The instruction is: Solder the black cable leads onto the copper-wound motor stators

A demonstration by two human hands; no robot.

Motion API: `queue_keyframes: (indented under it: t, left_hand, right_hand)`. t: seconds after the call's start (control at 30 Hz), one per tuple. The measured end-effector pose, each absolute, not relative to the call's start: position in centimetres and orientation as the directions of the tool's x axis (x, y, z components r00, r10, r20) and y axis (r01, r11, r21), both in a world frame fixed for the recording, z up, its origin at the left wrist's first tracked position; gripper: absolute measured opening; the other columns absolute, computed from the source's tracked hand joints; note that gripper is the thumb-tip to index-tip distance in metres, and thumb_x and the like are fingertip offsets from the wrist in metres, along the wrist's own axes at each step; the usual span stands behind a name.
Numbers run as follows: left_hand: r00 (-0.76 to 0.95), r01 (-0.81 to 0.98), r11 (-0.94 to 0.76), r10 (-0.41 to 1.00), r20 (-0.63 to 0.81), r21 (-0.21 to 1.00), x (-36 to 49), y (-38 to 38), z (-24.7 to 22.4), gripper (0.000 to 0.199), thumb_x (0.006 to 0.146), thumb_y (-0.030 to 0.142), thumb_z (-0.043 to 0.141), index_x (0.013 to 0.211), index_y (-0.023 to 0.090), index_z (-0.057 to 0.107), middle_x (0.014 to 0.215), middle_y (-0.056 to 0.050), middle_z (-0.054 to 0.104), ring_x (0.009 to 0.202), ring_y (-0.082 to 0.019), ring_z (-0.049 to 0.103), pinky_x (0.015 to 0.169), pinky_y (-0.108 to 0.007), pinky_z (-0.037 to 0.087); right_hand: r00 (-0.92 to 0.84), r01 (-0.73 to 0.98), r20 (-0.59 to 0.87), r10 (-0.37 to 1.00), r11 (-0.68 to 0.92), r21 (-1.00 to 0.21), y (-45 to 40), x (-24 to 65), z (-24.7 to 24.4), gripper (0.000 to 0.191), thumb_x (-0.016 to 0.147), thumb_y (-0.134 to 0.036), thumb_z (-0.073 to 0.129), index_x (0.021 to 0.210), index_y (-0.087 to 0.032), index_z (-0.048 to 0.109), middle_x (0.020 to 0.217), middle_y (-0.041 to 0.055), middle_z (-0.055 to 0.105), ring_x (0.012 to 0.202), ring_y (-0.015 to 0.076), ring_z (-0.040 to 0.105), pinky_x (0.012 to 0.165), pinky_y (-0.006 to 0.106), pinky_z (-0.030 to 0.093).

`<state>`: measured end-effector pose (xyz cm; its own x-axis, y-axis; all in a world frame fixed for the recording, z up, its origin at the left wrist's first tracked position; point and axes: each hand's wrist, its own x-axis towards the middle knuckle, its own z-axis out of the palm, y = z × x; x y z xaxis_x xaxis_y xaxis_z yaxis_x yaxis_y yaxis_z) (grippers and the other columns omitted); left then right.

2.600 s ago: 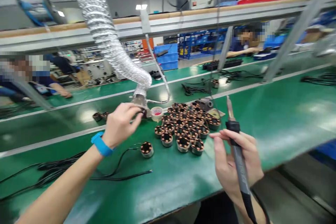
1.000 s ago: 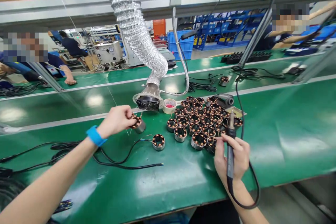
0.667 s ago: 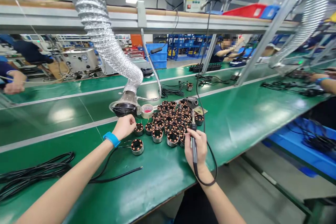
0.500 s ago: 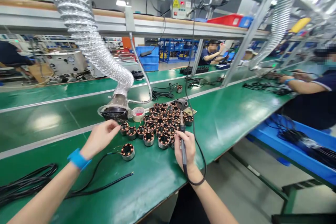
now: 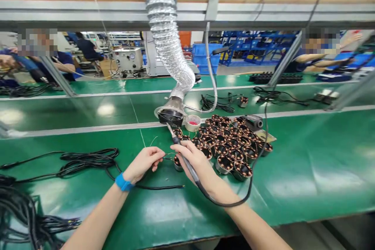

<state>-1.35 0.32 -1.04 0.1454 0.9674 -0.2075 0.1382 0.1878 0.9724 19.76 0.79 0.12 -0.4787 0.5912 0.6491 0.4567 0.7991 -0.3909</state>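
My left hand (image 5: pixel 143 165), with a blue wristband (image 5: pixel 124 183), pinches a thin wire lead (image 5: pixel 168 155) that runs to a copper-wound stator (image 5: pixel 177 163). Part of that stator is hidden behind my right hand (image 5: pixel 202 166). A soldering iron (image 5: pixel 190 168) is gripped in my right hand, its tip pointing up and left near the fan-fronted fume extractor (image 5: pixel 170 117). Another fine wire (image 5: pixel 153 139) curves up above my left fingers. Beneath my hands, a black cable (image 5: pixel 164 187) lies with its stripped end to the right.
Several stators (image 5: pixel 225 162) crowd the green bench (image 5: pixel 307 172) at right, beside a roll of tape (image 5: pixel 193 123) and a grey holder (image 5: pixel 254 122). Black cable bundles (image 5: pixel 22 211) lie at left. A silver duct (image 5: pixel 164 27) hangs overhead. Co-workers sit across the bench.
The view has swung left. My left hand has come to the single stator's lead and closed on it. My right hand has brought the soldering iron left, from beside the stator cluster to near my left hand.
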Motion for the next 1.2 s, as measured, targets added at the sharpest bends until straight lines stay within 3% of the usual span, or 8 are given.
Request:
queue_keyframes:
  t: [0.13, 0.3, 0.43, 0.6, 0.77, 0.97, 1.2]
  left_hand:
    - [0.147, 0.147, 0.211, 0.961, -0.233, 0.966, -1.0, 0.1, -1.1, 0.036, 0.077, 0.049, 0.069, 0.075, 0.014, 0.062, 0.061, 0.006, 0.042, 0.046, -0.005, 0.029, 0.043, -0.021, 0.019]
    - [0.111, 0.157, 0.142, 0.981, -0.160, 0.977, -0.5, 0.2, -1.5, 0.027, 0.081, 0.040, 0.062, 0.070, 0.016, 0.062, 0.060, 0.003, 0.048, 0.054, -0.009, 0.037, 0.051, -0.023, 0.028]
    - [0.126, 0.213, 0.068, 0.987, -0.097, 0.975, -0.9, 0.4, -2.0, 0.027, 0.084, 0.038, 0.057, 0.068, 0.016, 0.061, 0.062, 0.002, 0.051, 0.062, -0.012, 0.043, 0.059, -0.025, 0.032]
    - [0.118, 0.322, 0.050, 0.989, -0.092, 0.945, -1.3, 0.1, -1.9, 0.031, 0.087, 0.038, 0.055, 0.068, 0.015, 0.062, 0.060, 0.002, 0.053, 0.057, -0.011, 0.044, 0.054, -0.023, 0.031]
    - [0.097, 0.218, 0.157, 0.978, -0.182, 0.963, -1.3, -0.2, -1.8, 0.029, 0.082, 0.041, 0.062, 0.076, 0.013, 0.066, 0.064, 0.001, 0.057, 0.046, -0.009, 0.048, 0.046, -0.022, 0.039]
    - [0.067, 0.122, 0.247, 0.964, -0.256, 0.961, -1.4, -0.2, -1.6, 0.027, 0.074, 0.037, 0.073, 0.078, 0.011, 0.067, 0.068, -0.001, 0.062, 0.050, -0.010, 0.054, 0.051, -0.023, 0.047]
    - [0.063, 0.224, 0.209, 0.972, -0.228, 0.952, -1.3, -0.2, -1.3, 0.029, 0.083, 0.038, 0.061, 0.069, 0.013, 0.063, 0.057, 0.004, 0.050, 0.049, -0.007, 0.039, 0.048, -0.020, 0.031]
  right_hand:
    - [-0.517, 0.359, 0.554, 0.653, 0.753, -0.552, 2.5, 17.6, -0.9, 0.042, 0.091, -0.006, 0.047, 0.127, -0.026, 0.055, 0.113, 0.0069, 0.056, 0.090, 0.0151, 0.065, 0.081, 0.029, 0.056]
    - [-0.436, 0.277, 0.531, 0.727, 0.670, -0.689, 3.1, 17.2, -2.3, 0.034, 0.090, -0.007, 0.050, 0.119, -0.025, 0.058, 0.106, 0.0048, 0.053, 0.080, 0.0118, 0.064, 0.079, 0.027, 0.056]
    - [-0.421, 0.267, 0.517, 0.745, 0.646, -0.715, 3.2, 17.1, -2.9, 0.031, 0.091, -0.008, 0.051, 0.116, -0.024, 0.058, 0.102, 0.0041, 0.051, 0.082, 0.0126, 0.062, 0.080, 0.028, 0.055]
    - [-0.409, 0.257, 0.509, 0.757, 0.631, -0.732, 3.3, 17.2, -3.4, 0.033, 0.092, -0.007, 0.051, 0.118, -0.027, 0.057, 0.101, 0.0035, 0.049, 0.082, 0.0131, 0.061, 0.080, 0.029, 0.054]
    - [-0.398, 0.240, 0.510, 0.762, 0.623, -0.744, 3.2, 17.1, -3.5, 0.032, 0.092, -0.008, 0.051, 0.117, -0.028, 0.056, 0.102, 0.0036, 0.048, 0.081, 0.0127, 0.061, 0.080, 0.029, 0.054]
    - [-0.387, 0.225, 0.510, 0.768, 0.615, -0.755, 3.0, 16.9, -3.4, 0.031, 0.092, -0.007, 0.050, 0.116, -0.027, 0.056, 0.102, 0.0034, 0.049, 0.081, 0.0121, 0.060, 0.079, 0.027, 0.054]
    - [-0.380, 0.222, 0.517, 0.768, 0.618, -0.754, 2.9, 17.0, -3.6, 0.032, 0.092, -0.006, 0.050, 0.117, -0.026, 0.057, 0.102, 0.0032, 0.049, 0.080, 0.0113, 0.060, 0.079, 0.026, 0.054]
